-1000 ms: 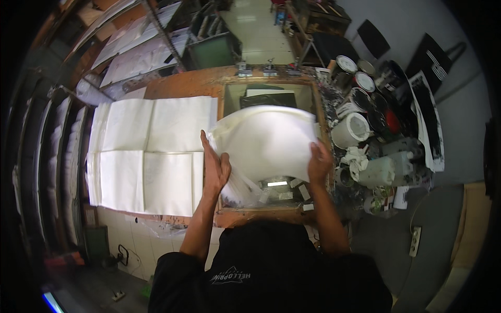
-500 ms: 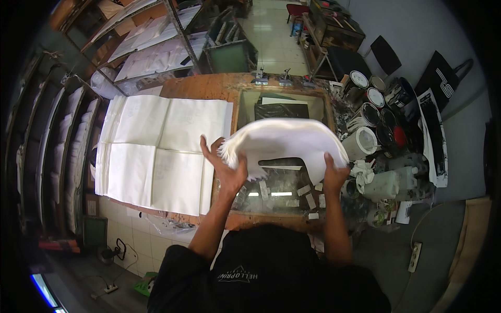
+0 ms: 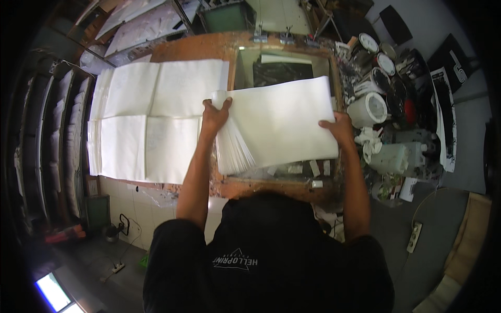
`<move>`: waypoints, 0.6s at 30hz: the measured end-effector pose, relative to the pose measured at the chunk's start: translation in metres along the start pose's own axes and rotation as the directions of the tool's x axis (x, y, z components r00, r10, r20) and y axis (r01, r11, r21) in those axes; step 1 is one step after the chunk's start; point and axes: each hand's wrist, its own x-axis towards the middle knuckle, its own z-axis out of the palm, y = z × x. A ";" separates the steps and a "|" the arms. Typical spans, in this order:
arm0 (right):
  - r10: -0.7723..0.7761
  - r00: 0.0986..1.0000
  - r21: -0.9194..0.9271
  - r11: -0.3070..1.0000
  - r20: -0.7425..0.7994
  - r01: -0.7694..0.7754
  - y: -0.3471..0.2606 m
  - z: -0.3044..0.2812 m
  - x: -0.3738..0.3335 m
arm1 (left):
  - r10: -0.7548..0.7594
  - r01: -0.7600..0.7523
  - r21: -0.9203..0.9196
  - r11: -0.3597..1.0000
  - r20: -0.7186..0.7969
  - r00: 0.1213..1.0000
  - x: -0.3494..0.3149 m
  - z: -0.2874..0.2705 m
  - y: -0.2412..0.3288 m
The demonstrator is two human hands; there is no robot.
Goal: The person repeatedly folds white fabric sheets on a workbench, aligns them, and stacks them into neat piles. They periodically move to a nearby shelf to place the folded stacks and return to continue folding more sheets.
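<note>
Both my hands hold a thick stack of off-white sheets over the glass-topped frame in the table. My left hand is closed on its upper left edge, where the layers roll up. Below that hand the edges are fanned out. My right hand grips the right edge, thumb on top and fingers hidden beneath. Just left of my left hand lie neat piles of similar folded off-white sheets on the wooden table.
Metal clamps sit at the table's far edge. A dark flat piece lies on the glass. To the right crowd paint tins, a white bucket and plastic jugs. A rack of shelves stands at the left.
The stack was bowed upward between my hands; now it is lowered nearly flat, its left edges fanned. My left hand has closed on its corner. The whole view has shifted.
</note>
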 end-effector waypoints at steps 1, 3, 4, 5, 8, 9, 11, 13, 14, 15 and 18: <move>-0.072 0.997 -0.120 0.990 -0.001 0.072 0.027 0.006 0.013 | -0.070 0.076 -0.052 0.996 0.099 0.993 0.013 0.008 -0.020; -0.216 0.976 -0.346 0.916 0.006 0.205 0.096 0.023 0.036 | 0.062 -0.081 0.144 0.986 0.128 0.990 0.010 0.032 -0.040; -0.351 0.936 -0.390 0.861 0.006 0.325 0.101 0.032 0.030 | 0.120 -0.149 0.235 0.960 0.135 0.984 0.007 0.038 -0.044; -0.354 0.933 -0.391 0.869 -0.061 0.304 0.103 0.039 0.032 | 0.143 -0.170 0.209 0.963 0.140 0.980 0.007 0.040 -0.047; -0.322 0.914 -0.427 0.883 -0.247 0.196 0.101 0.058 0.031 | 0.154 -0.189 0.232 0.954 0.158 0.975 0.000 0.042 -0.041; -0.298 0.906 -0.463 0.876 -0.300 0.134 0.094 0.063 0.029 | 0.115 -0.162 0.279 0.947 0.178 0.977 -0.003 0.042 -0.034; -0.306 0.877 -0.478 0.872 -0.369 0.103 0.082 0.070 0.024 | 0.055 -0.132 0.365 0.922 0.212 0.976 -0.004 0.042 -0.019; -0.360 0.845 -0.443 0.881 -0.395 0.169 0.072 0.075 0.018 | 0.167 -0.191 0.280 0.941 0.108 0.980 -0.012 0.042 -0.009; -0.325 0.841 -0.325 0.926 -0.432 0.191 0.057 0.075 0.008 | 0.210 -0.216 0.238 0.947 0.050 0.976 -0.018 0.042 -0.009; -0.286 0.843 -0.206 0.955 -0.456 0.213 0.029 0.072 -0.012 | 0.339 -0.322 0.224 0.920 -0.043 0.940 -0.025 0.038 -0.010; -0.212 0.813 0.099 0.945 -0.542 0.312 -0.008 0.055 -0.056 | 0.585 -0.568 0.142 0.811 -0.232 0.777 -0.063 0.019 0.013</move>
